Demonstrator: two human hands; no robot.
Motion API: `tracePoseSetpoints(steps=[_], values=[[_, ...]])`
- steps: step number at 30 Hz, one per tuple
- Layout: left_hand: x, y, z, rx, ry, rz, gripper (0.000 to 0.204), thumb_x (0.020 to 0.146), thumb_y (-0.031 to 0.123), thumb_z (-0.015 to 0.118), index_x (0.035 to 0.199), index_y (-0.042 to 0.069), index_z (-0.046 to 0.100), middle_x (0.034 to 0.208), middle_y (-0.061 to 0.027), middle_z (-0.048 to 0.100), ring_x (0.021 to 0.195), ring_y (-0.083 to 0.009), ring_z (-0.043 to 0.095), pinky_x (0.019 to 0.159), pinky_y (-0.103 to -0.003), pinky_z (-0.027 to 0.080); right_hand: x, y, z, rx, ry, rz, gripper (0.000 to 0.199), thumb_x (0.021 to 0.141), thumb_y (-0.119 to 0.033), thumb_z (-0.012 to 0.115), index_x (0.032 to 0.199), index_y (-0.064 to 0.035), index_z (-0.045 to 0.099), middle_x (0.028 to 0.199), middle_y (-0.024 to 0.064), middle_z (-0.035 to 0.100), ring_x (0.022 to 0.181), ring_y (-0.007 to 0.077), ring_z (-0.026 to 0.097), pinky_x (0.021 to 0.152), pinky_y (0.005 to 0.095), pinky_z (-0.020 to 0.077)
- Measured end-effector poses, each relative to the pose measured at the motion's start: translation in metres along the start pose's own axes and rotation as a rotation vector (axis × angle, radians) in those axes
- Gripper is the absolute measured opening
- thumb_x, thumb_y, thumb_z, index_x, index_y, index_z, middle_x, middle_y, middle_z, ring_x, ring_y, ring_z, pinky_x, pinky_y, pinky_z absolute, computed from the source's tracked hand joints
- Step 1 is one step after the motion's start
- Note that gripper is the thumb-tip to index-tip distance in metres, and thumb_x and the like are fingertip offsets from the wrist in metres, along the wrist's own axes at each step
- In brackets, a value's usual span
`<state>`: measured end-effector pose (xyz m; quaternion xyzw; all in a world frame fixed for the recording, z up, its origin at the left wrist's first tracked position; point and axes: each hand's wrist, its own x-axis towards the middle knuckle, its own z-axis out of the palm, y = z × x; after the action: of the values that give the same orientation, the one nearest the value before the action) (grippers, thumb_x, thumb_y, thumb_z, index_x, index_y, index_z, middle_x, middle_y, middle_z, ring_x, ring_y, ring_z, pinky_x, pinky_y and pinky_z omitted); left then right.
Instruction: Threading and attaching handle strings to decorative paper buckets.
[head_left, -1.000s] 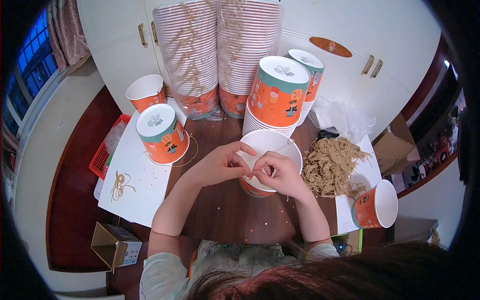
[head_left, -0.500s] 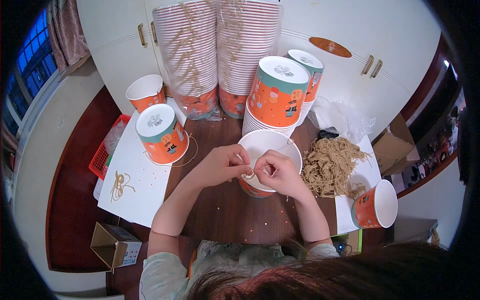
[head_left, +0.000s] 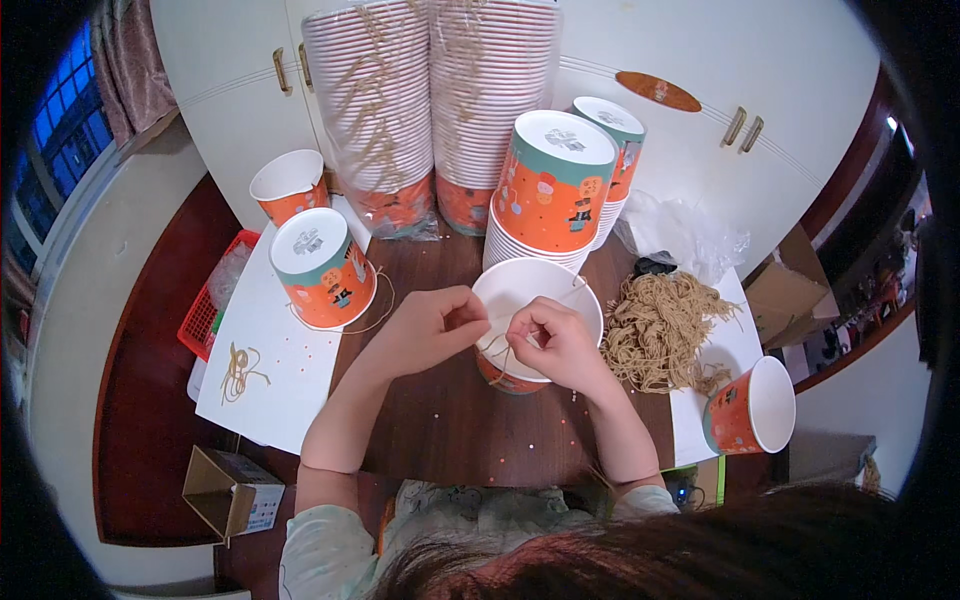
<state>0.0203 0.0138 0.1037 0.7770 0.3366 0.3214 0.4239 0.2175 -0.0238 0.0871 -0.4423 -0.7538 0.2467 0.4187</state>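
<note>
An open orange paper bucket (head_left: pixel 530 285) with a white inside stands on the brown table (head_left: pixel 450 420) in front of me. My left hand (head_left: pixel 425 328) and my right hand (head_left: pixel 555 345) meet over its near rim. Both pinch a thin tan string (head_left: pixel 497 350) that runs between the fingers and hangs down the bucket's front. A heap of the same tan strings (head_left: pixel 660 325) lies just right of my right hand.
Tall stacks of buckets (head_left: pixel 440 110) wrapped in plastic stand at the back. An upturned stack (head_left: pixel 552 185) is behind my bucket. Single buckets sit at left (head_left: pixel 322 268), far left (head_left: pixel 288 185) and lower right (head_left: pixel 752 408). White paper (head_left: pixel 265 370), a red basket (head_left: pixel 205 310), a cardboard box (head_left: pixel 228 490).
My hands have dropped a little lower over the bucket's near rim and the fingers have shifted on the string. The bucket and everything else stay where they were.
</note>
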Motion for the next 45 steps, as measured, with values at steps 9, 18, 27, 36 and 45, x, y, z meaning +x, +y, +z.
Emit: tracePoseSetpoints(steps=[9,18,27,36,45], values=[[-0.022,0.029,0.025,0.823,-0.230,0.052,0.024,0.071,0.033,0.062,0.069,0.009,0.062,0.065,-0.0077,0.060,0.064,-0.0251,0.060,0.055,-0.035,0.047,0.000,0.001,0.000,-0.001,-0.018,0.011,0.008,0.071,-0.008,0.062,0.074,-0.0037,0.056,0.068,0.0043,0.053,0.057,0.0138,0.051,0.052,0.0255,0.0407],[-0.029,0.020,0.035,0.995,-0.106,0.114,0.008,0.070,0.013,0.054,0.066,0.008,0.058,0.063,-0.0098,0.059,0.060,-0.0237,0.061,0.049,-0.033,0.047,-0.001,0.001,-0.002,0.000,-0.039,0.040,0.008,0.071,-0.009,0.062,0.075,-0.0043,0.057,0.068,0.0044,0.053,0.058,0.0147,0.051,0.053,0.0262,0.0411],[-0.017,0.005,0.024,0.623,0.182,0.273,0.012,0.073,0.007,0.056,0.083,0.005,0.061,0.075,-0.0108,0.060,0.068,-0.0266,0.060,0.059,-0.035,0.048,0.000,0.002,0.001,0.027,-0.037,-0.041,0.008,0.070,-0.005,0.063,0.075,-0.0039,0.058,0.067,0.0006,0.050,0.055,0.0067,0.044,0.048,0.0213,0.0350],[-0.003,-0.008,0.022,0.229,0.050,0.252,0.016,0.073,0.009,0.056,0.085,0.002,0.062,0.076,-0.0150,0.060,0.067,-0.0278,0.059,0.061,-0.034,0.048,-0.001,0.004,0.002,0.039,-0.010,-0.027,0.008,0.070,-0.005,0.063,0.076,-0.0038,0.058,0.068,0.0005,0.051,0.055,0.0064,0.044,0.047,0.0208,0.0347],[-0.002,-0.006,0.021,0.270,-0.002,0.244,0.017,0.074,0.008,0.057,0.090,0.003,0.062,0.073,-0.0129,0.061,0.066,-0.0268,0.060,0.061,-0.032,0.047,-0.001,0.004,0.001,0.024,-0.015,-0.025,0.008,0.071,-0.005,0.063,0.077,-0.0037,0.058,0.069,0.0008,0.052,0.055,0.0064,0.044,0.047,0.0205,0.0346]])
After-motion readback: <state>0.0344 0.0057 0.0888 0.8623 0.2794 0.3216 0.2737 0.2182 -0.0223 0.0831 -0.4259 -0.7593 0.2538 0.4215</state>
